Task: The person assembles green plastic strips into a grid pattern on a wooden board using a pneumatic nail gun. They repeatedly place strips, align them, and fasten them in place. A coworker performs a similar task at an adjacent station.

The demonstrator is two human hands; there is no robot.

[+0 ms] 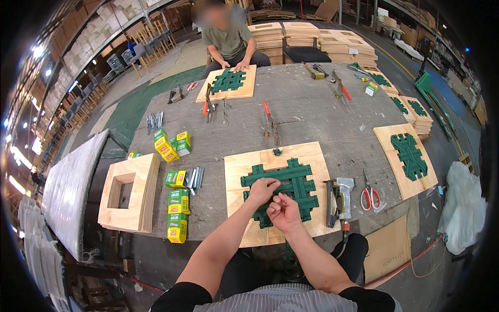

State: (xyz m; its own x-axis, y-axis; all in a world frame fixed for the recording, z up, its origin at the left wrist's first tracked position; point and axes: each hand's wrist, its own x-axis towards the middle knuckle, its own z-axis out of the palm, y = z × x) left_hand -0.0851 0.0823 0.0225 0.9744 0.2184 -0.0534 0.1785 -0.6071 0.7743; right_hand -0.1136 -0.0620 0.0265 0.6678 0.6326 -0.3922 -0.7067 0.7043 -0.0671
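Note:
A square plywood panel (236, 208) lies in front of me with woven green webbing straps (304, 185) crossed over its middle. My left hand (264, 191) is closed in a pinch at the webbing's centre; the fingertips seem to be on a strap, but they partly hide it. Just right of and below it, my right hand (284, 212) is curled with its fingertips together, over the webbing. Whether anything small sits in those fingers cannot be made out. A staple gun (341, 200) rests at the panel's right edge, and red-handled scissors (369, 196) lie beyond it.
Left of the panel stand green-and-yellow boxes (178, 200), staple strips (195, 179) and stacked plywood frames (148, 208). A finished-looking webbed panel (382, 151) lies at right. Pliers with a red handle (268, 112) lie ahead. Across the table, another person (228, 41) handles a webbed panel (247, 86).

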